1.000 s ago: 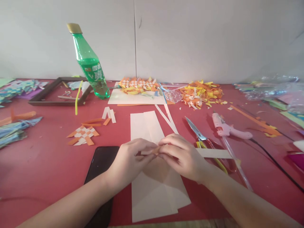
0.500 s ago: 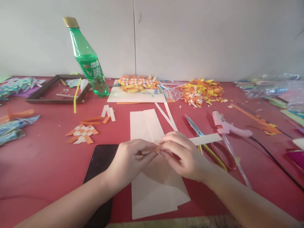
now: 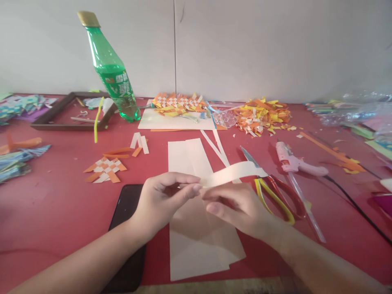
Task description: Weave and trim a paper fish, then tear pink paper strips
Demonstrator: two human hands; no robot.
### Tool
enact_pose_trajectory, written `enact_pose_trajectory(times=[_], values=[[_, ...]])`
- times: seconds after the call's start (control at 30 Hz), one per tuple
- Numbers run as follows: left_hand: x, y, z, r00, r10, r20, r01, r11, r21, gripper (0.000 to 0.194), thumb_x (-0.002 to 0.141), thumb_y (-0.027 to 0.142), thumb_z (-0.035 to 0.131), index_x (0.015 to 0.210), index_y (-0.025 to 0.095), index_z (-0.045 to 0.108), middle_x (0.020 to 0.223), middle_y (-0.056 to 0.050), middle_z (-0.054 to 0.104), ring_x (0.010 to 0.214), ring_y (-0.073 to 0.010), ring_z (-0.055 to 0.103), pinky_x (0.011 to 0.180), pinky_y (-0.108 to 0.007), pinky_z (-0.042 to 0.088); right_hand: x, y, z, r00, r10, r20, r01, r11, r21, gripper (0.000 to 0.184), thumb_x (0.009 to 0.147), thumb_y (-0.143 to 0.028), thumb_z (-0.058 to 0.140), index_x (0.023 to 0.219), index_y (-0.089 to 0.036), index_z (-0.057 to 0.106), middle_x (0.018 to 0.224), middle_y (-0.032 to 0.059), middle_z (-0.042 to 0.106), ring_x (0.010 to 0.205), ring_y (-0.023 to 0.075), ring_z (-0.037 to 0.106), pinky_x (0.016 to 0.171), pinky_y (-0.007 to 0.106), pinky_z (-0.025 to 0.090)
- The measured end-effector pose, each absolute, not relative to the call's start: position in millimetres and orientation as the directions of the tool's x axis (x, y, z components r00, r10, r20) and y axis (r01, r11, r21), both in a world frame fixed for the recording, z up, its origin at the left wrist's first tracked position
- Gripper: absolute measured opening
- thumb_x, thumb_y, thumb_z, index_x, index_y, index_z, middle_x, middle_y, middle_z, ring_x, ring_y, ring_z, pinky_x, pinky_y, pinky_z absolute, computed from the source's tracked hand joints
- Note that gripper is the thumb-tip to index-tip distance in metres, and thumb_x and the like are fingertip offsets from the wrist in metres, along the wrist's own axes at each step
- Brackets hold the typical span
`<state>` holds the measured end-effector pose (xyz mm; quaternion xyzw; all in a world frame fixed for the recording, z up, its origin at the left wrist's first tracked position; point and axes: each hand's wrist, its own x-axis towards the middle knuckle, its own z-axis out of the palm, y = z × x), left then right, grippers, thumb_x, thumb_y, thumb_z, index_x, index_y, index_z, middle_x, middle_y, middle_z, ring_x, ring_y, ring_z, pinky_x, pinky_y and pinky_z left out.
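Observation:
My left hand pinches the near end of a white paper strip between thumb and fingers. An orange bit seen there earlier is hidden now. From the pinch the strip bows up and to the right, its free end above the scissors. My right hand is just below the strip, its fingertips close to my left thumb and its own thumb apart from the fingers. Beneath both hands lie white paper sheets. The scissors, with red and yellow handles, lie beside my right hand.
A black phone lies by my left forearm. Further left is a woven orange-and-white paper piece. At the back stand a green bottle and a dark frame. A pink glue gun with a cord lies right, near orange scraps.
The white strip has risen from the table beside the scissors and now arcs out from my left fingertips. My right fingers have shifted below it, and their thumb has moved away from the pinch.

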<state>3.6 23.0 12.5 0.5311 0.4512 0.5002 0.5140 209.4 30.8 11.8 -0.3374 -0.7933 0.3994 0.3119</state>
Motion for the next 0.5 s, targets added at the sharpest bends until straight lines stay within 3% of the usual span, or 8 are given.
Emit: enact_pose_trajectory(times=[0.1, 0.2, 0.3, 0.43, 0.5], values=[[5.1, 21.6, 13.9, 0.174, 0.982, 0.081, -0.05, -0.073, 0.996, 0.009, 0.076, 0.017, 0.078, 0.084, 0.019, 0.077, 0.08, -0.002, 0.08, 0.07, -0.0126, 0.076, 0.065, -0.013, 0.06, 204.4, 36.4, 3.8, -0.535, 0.845, 0.022, 0.097, 0.088, -0.991, 0.016, 0.086, -0.034, 0.068, 0.093, -0.02, 0.073, 0.082, 0.0018, 0.067, 0.052, 0.0062, 0.052, 0.043, 0.019, 0.042], [6.8, 20.4, 13.0, 0.202, 0.972, 0.115, -0.019, -0.114, 0.993, 0.007, 0.077, 0.015, 0.077, 0.084, 0.015, 0.076, 0.081, -0.004, 0.08, 0.072, -0.0139, 0.076, 0.066, -0.015, 0.061, 201.0, 38.7, -1.3, -0.476, 0.88, -0.004, -0.092, -0.055, -0.994, 0.013, 0.079, -0.032, 0.076, 0.086, -0.02, 0.076, 0.085, 0.0028, 0.068, 0.05, 0.0051, 0.052, 0.04, 0.018, 0.041], [7.4, 20.1, 11.2, 0.244, 0.96, 0.134, -0.021, -0.133, 0.991, 0.009, 0.079, 0.014, 0.074, 0.088, 0.016, 0.074, 0.084, -0.004, 0.079, 0.075, -0.0128, 0.075, 0.068, -0.015, 0.06, 199.1, 36.9, -3.1, -0.445, 0.895, 0.007, -0.188, -0.086, -0.978, 0.008, 0.079, -0.027, 0.076, 0.087, -0.024, 0.077, 0.07, -0.0008, 0.064, 0.05, 0.006, 0.051, 0.039, 0.017, 0.039], [6.4, 20.6, 10.0, 0.297, 0.945, 0.14, -0.143, -0.101, 0.985, 0.038, 0.077, 0.01, 0.076, 0.112, 0.02, 0.065, 0.087, 0.0, 0.075, 0.079, -0.0103, 0.074, 0.066, -0.012, 0.059, 198.7, 34.2, -3.6, -0.386, 0.922, 0.044, -0.159, -0.019, -0.987, 0.004, 0.08, -0.026, 0.076, 0.081, -0.023, 0.076, 0.065, -0.0024, 0.06, 0.053, 0.0068, 0.054, 0.045, 0.018, 0.043], [6.1, 20.6, 10.0, 0.304, 0.946, 0.115, -0.171, -0.065, 0.983, 0.045, 0.074, 0.01, 0.079, 0.115, 0.022, 0.063, 0.088, 0.001, 0.074, 0.079, -0.0105, 0.073, 0.064, -0.012, 0.058, 198.9, 33.4, -3.5, -0.357, 0.931, 0.078, -0.144, 0.028, -0.989, 0.006, 0.082, -0.027, 0.075, 0.079, -0.021, 0.075, 0.066, -0.0024, 0.06, 0.055, 0.0069, 0.054, 0.048, 0.02, 0.045]])
